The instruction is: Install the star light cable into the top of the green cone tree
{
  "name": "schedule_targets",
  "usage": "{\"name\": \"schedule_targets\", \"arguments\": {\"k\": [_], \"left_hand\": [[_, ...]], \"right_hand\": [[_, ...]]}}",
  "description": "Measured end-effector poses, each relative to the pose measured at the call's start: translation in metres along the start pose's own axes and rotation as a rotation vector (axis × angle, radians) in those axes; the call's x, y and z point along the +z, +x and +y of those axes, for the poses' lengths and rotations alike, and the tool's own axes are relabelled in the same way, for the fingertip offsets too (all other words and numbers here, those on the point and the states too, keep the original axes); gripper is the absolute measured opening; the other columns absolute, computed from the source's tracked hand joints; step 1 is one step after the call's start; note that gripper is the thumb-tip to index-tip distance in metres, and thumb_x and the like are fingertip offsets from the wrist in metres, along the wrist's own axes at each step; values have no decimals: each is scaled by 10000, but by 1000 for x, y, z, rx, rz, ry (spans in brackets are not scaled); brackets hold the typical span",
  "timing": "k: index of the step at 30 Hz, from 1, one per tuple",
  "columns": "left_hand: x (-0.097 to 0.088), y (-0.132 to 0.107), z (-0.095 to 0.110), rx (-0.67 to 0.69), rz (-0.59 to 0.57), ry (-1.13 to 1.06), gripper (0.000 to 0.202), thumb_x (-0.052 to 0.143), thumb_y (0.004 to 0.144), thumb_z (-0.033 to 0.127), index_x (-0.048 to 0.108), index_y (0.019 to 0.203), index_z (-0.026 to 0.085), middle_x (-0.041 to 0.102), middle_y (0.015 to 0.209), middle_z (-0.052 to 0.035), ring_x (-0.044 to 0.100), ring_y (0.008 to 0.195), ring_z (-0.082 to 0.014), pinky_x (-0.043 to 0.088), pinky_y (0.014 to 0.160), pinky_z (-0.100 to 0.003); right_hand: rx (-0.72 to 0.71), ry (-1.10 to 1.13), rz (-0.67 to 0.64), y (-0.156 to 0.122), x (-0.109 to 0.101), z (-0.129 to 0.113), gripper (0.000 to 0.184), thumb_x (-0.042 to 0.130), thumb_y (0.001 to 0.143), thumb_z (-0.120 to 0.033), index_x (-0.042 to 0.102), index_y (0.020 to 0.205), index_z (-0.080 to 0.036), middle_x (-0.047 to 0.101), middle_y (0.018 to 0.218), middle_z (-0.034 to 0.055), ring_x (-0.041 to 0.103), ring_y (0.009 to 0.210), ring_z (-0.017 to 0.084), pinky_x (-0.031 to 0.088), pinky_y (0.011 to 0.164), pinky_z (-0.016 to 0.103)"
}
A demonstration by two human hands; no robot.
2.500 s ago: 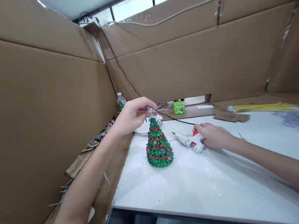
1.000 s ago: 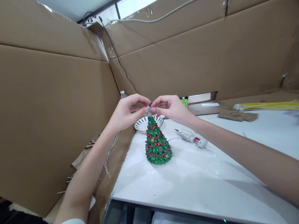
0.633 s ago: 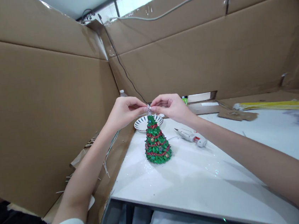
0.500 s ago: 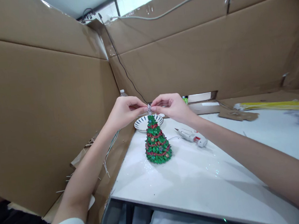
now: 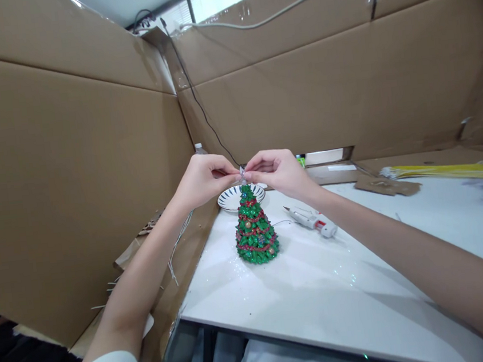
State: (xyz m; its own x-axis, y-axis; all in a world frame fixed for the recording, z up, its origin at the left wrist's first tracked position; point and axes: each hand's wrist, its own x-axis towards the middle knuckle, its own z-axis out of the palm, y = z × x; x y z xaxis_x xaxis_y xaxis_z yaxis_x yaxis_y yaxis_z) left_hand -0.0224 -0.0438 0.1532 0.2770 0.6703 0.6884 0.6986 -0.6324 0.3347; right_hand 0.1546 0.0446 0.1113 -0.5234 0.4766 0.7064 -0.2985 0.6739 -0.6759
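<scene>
Left hand (image 5: 200,180) and right hand (image 5: 283,175) pinched a clear topper (image 5: 242,175) between fingertips | Green tree (image 5: 256,234) stood upright beneath it on the white table (image 5: 314,300) | Uneven pressure could have skewed the topper or tipped the tree | A lowered right forearm could have nudged the glue gun (image 5: 312,221), lying nearby

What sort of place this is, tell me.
Probably a craft workstation: cardboard walls screen a white table, where what looks like a glue gun lies near a small decorated tree.
</scene>
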Motion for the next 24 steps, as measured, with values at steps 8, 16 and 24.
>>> {"name": "schedule_targets", "arguments": {"k": [8, 16, 24], "left_hand": [[2, 0, -1, 12, 6, -8, 150, 720, 727, 285, 718, 721, 135, 715, 748, -70, 671, 686, -172, 551, 618, -264], [2, 0, -1, 42, 4, -1, 156, 718, 738, 298, 716, 714, 144, 709, 748, -66, 661, 683, -168, 542, 615, -266], [3, 2, 0, 86, 4, -2, 166, 709, 752, 311, 717, 702, 152, 698, 739, -61, 639, 670, -148, 517, 596, -250]], "right_hand": [[27, -37, 11, 0, 0, -2, 237, 759, 682, -355, 672, 798, -168, 698, 793, 41, 656, 760, 159, 551, 715, 311], [10, -45, 72, 1, 1, 6, 300, 758, 691, -339, 743, 948, -186, 729, 947, 52, 683, 863, 189, 573, 829, 366], [-19, -37, 114, -2, 3, 10, 279, 764, 688, -329, 758, 939, -207, 734, 940, 43, 695, 855, 201, 586, 837, 393]]}}
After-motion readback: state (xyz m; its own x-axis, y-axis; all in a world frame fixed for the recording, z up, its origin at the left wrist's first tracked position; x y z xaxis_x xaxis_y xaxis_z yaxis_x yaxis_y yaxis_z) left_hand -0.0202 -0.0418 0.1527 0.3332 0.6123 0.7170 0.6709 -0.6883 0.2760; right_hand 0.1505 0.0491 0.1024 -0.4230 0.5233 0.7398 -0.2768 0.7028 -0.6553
